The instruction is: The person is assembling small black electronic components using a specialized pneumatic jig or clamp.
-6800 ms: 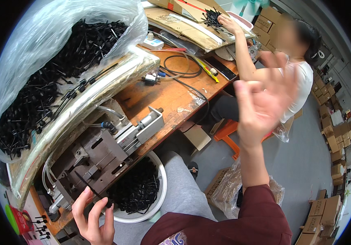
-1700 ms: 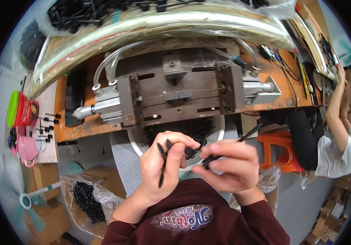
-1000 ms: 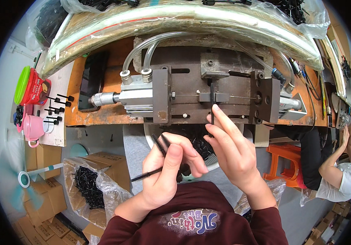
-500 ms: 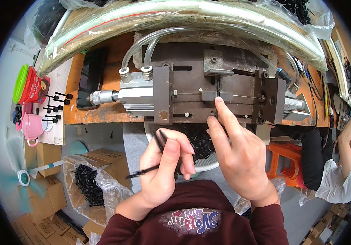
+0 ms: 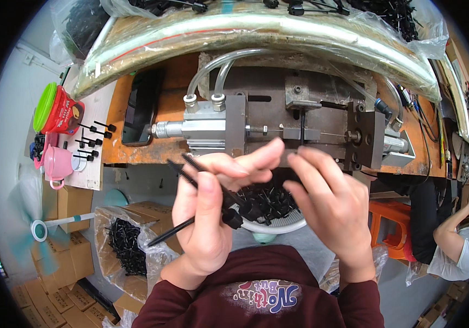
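My left hand is closed round several black mascara wands, pinned under the thumb. Two bristled ends point up and left, another black rod points down and left, and dark caps show beside the palm. Its forefinger and middle finger stretch toward the metal fixture. An upright black wand stands in the fixture at the small centre block. My right hand is at the lower end of this wand, fingers bent and thumb apart. Whether the fingertips touch it is hidden.
Air cylinders with clear hoses flank the fixture. Below is a pale basket of black wands. A phone, pink cup and loose wands lie left. A bagged carton stands lower left; another person is far right.
My left hand has risen toward the fixture and stretched its fingers. My right hand has drawn its pointing forefinger back from the wand. Both cylinder rods reach further inward, and the view has shifted.
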`<state>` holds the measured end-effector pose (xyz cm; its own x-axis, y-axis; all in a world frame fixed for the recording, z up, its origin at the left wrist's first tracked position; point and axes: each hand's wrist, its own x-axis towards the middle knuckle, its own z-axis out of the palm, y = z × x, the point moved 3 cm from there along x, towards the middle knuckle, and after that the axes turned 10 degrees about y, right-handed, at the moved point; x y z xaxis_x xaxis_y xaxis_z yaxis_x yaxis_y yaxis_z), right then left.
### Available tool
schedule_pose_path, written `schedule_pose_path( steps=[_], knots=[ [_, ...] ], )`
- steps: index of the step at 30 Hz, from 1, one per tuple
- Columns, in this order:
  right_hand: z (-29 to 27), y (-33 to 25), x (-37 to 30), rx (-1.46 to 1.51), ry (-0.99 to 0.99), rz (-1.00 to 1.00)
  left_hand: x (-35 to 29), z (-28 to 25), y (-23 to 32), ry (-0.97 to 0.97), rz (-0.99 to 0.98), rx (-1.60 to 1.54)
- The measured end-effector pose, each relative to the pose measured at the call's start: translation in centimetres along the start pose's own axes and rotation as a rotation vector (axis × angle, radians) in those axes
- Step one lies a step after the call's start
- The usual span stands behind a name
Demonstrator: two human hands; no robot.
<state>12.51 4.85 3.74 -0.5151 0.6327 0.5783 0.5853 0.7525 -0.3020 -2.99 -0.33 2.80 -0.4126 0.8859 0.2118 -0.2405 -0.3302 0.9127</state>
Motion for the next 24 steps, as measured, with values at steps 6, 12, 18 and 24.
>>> schedule_pose_path(
  steps=[6, 12, 18, 24],
  knots=[
    [-1.5, -2.4, -1.7, 0.43, 0.077, -0.152, -0.7, 1.8, -1.2, -0.096, -0.195, -0.093],
    [-1.6, -0.5, -3.2, 0.401, 0.144, -0.098, -1.1, 1.8, -1.9, -0.133, -0.121, 0.14],
    [0.4, 1.7, -2.3, 0.16, 0.094, 0.051, -1.0, -0.1, -1.6, -0.076, -0.053, 0.124],
    [0.9, 1.2, -1.1, -0.031, -0.001, 0.038, -1.7, -0.2, -2.0, -0.044, -0.193, -0.154]
  ],
)
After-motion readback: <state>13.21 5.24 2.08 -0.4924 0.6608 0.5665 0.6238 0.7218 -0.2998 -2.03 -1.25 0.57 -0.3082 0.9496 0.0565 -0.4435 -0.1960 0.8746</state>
